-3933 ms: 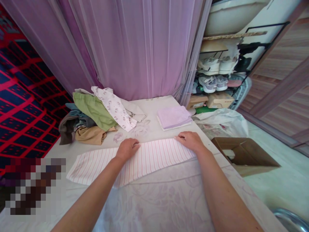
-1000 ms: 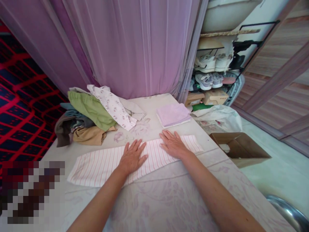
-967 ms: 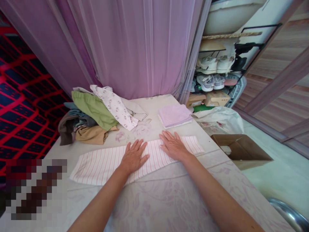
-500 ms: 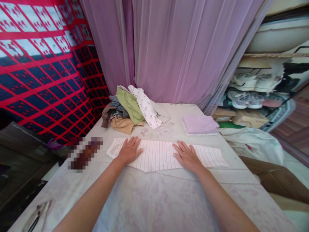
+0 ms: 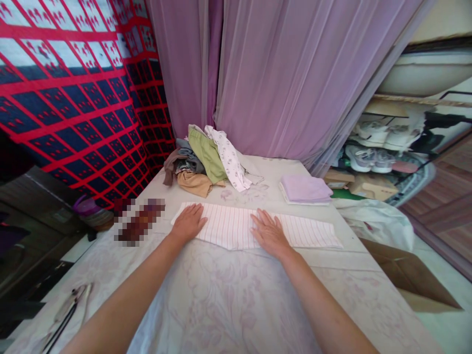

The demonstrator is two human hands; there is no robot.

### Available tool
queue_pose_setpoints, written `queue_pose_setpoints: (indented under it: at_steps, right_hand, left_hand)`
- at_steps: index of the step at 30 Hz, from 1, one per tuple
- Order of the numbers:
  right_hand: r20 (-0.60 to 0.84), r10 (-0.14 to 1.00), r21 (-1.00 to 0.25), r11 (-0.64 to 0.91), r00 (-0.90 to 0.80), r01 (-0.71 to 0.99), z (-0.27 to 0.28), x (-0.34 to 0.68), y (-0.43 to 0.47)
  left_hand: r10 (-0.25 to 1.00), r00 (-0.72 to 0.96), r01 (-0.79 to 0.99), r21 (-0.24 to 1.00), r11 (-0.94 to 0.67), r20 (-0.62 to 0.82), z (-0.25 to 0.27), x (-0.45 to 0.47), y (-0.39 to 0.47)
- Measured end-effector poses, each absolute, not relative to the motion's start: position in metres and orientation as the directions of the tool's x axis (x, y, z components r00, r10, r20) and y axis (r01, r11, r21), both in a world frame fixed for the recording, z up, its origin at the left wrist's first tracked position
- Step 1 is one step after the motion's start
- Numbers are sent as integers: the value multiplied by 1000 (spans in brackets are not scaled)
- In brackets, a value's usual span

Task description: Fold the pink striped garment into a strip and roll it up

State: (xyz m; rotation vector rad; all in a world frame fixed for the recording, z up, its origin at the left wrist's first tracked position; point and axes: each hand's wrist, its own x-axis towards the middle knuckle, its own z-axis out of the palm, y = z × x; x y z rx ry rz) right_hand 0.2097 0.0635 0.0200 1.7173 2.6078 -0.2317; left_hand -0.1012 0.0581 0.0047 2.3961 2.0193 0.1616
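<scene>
A pair of white striped pants (image 5: 228,226), folded lengthwise into a long strip, lies crosswise in front of me. My left hand (image 5: 189,221) rests flat on its left end with the fingers stretched out. On the middle of the strip, slightly right, my right hand (image 5: 270,233) lies palm down, fingers spread. Neither hand grips the cloth. Beyond the strip, to the right, sits a folded lilac garment (image 5: 305,189) on top of a white one.
A loose heap of clothes (image 5: 206,160) lies at the back left of the floral-covered bed (image 5: 221,305). Purple curtains (image 5: 280,83) hang behind. Shoes (image 5: 368,158) and boxes fill a rack at right, above an open cardboard box (image 5: 409,270). A cord (image 5: 66,319) lies front left.
My right hand has slid left along the striped pants, toward the middle. My left hand has shifted slightly toward the left end. The camera view has tilted a little.
</scene>
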Motion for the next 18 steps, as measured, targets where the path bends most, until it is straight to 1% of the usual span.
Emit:
queue_pose_setpoints:
  at_steps: [2, 6, 13, 18]
  right_hand:
    - [-88, 903, -148, 407, -422, 902, 14, 193, 55]
    - [-63, 926, -146, 361, -373, 921, 0, 182, 47]
    - [-19, 929, -136, 363, -368, 922, -3, 184, 46]
    - [-25, 933, -125, 354, -360, 927, -2, 182, 45]
  left_hand:
    - [981, 176, 981, 64, -181, 79, 4, -105, 52]
    - [977, 195, 978, 55, -199, 82, 5, -110, 42]
    - [994, 92, 994, 50, -95, 55, 19, -102, 50]
    - [996, 31, 997, 68, -37, 89, 17, -96, 53]
